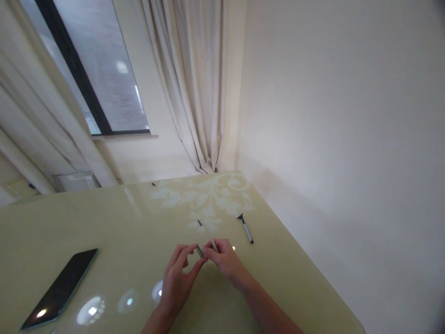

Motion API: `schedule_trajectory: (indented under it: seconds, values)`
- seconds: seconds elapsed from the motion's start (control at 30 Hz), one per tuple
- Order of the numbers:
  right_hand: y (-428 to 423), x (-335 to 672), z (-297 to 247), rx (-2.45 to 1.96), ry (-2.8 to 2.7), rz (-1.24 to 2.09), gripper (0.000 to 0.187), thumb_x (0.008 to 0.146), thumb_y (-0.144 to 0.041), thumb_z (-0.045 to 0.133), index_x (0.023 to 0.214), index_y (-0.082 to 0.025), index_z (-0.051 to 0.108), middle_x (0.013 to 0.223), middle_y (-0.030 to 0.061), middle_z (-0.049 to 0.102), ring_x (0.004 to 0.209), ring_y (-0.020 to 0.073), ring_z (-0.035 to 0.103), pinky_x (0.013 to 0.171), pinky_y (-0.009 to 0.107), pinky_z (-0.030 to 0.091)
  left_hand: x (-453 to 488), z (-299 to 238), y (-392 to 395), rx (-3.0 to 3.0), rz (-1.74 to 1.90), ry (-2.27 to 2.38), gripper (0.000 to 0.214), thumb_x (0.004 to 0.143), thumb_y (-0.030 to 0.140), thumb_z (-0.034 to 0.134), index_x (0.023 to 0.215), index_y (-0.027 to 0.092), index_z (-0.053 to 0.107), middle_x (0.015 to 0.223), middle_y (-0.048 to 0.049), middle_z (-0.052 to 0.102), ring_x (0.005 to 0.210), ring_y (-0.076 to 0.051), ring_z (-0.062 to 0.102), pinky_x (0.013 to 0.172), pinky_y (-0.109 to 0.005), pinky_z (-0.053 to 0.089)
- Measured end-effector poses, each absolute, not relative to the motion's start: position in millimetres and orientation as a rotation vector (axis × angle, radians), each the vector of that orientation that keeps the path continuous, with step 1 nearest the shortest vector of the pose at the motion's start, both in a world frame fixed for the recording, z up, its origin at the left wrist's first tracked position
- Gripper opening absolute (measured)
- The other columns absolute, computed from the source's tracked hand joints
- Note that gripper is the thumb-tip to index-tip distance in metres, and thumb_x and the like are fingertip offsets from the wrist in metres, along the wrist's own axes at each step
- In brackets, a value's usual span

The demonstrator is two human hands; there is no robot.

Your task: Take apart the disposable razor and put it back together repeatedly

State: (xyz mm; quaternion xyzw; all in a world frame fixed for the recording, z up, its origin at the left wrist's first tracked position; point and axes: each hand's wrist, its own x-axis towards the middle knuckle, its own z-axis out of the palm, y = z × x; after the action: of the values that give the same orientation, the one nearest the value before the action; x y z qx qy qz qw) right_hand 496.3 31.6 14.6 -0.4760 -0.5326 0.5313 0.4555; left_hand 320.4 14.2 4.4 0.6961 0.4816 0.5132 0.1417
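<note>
My left hand (181, 276) and my right hand (224, 260) meet above the glossy yellow-green table (104, 232). Both pinch a thin pale stick-like tool (206, 234) with a dark tip at its far end. The left fingertips close on a small dark piece (200, 252) at its near end, and the right fingers hold the shaft just beside it. A razor (245, 228) with a dark head and a white and black handle lies on the table a little beyond and to the right of my right hand.
A dark smartphone (59, 290) lies face up at the near left. A tiny dark speck (153, 184) sits near the far edge. Curtains (194, 83) and a window (100, 69) are behind; a plain wall (347, 162) borders the table's right edge.
</note>
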Motion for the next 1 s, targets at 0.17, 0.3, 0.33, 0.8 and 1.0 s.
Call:
schedule_trajectory:
  seconds: [0.17,0.3,0.33,0.8,1.0]
  values:
    - [30,498,8,-1.248,-1.368,1.273,0.033,0.081,-0.046,0.077,0.073,-0.016,0.066,0.059,-0.0056,0.045,0.058,0.0114,0.039,0.056,0.026,0.03,322,-8,8,1.938,1.457,1.391,0.036,0.084,0.046,0.082,0.114,0.026,0.077,0.096,-0.0055,0.071,0.063,-0.017,0.058,0.064,-0.029,0.055]
    - [31,501,8,-1.266,-1.331,1.239,0.032,0.081,-0.045,0.074,0.072,-0.018,0.061,0.06,-0.0061,0.043,0.056,0.0105,0.037,0.053,0.025,0.027,324,-2,7,1.871,1.393,1.3,0.025,0.091,0.042,0.074,0.11,0.026,0.078,0.094,-0.0046,0.071,0.063,-0.016,0.059,0.066,-0.029,0.055]
    - [30,501,8,-1.258,-1.304,1.263,0.033,0.081,-0.046,0.074,0.072,-0.018,0.06,0.059,-0.0066,0.042,0.055,0.01,0.036,0.052,0.025,0.026,324,0,7,1.85,1.385,1.277,0.021,0.093,0.041,0.072,0.106,0.025,0.078,0.093,-0.0042,0.07,0.063,-0.016,0.059,0.066,-0.029,0.055]
    - [21,496,16,-0.986,-1.189,1.675,0.041,0.074,-0.052,0.082,0.074,-0.017,0.061,0.056,-0.0094,0.04,0.048,0.0055,0.027,0.047,0.024,0.018,324,-2,6,1.63,1.225,1.03,0.038,0.082,0.039,0.083,0.119,0.03,0.077,0.115,-0.0044,0.063,0.068,-0.012,0.055,0.072,-0.029,0.053]
    - [19,488,15,-0.984,-1.043,1.699,0.043,0.075,-0.056,0.082,0.079,-0.017,0.066,0.056,-0.0096,0.037,0.049,0.0062,0.025,0.048,0.023,0.018,325,-4,8,1.502,1.23,1.006,0.039,0.082,0.039,0.082,0.119,0.028,0.078,0.107,-0.0043,0.064,0.068,-0.012,0.054,0.068,-0.027,0.05]
